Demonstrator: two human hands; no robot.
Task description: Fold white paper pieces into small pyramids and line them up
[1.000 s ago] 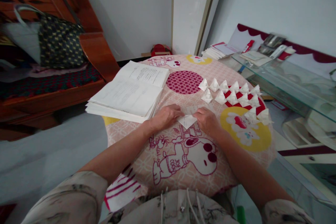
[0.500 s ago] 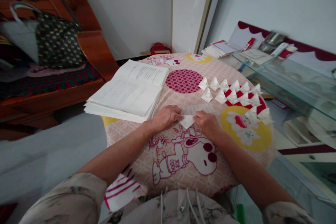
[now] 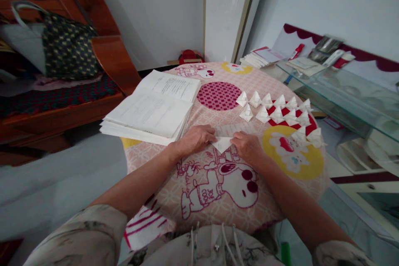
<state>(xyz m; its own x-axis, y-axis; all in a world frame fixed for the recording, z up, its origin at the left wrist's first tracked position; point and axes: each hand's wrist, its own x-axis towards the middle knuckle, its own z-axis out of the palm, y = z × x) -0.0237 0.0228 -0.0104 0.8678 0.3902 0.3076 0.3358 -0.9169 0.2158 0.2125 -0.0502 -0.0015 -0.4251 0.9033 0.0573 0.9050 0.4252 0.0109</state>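
A small white sheet of paper (image 3: 222,144), folded to a triangle with its point toward me, is held low over the round table. My left hand (image 3: 199,137) pinches its left corner, fingers closed. At the opposite corner my right hand (image 3: 247,146) grips it the same way, thumb and fingers pressed together. Several folded white paper pieces (image 3: 262,114), pointed like little boats, stand in rows beyond my right hand. An open book (image 3: 152,108) of printed pages lies to the left of my left hand.
The table wears a pink patterned tablecloth (image 3: 218,199) with cartoon figures. At the right a glass shelf (image 3: 343,95) juts close to the table edge. A stack of papers (image 3: 260,57) sits at the back. On the left is a wooden bench (image 3: 109,62) with a dark patterned bag (image 3: 70,45).
Hardly anything differs. Both hands keep hold of the folded paper in the same spot, and the view has shifted very slightly.
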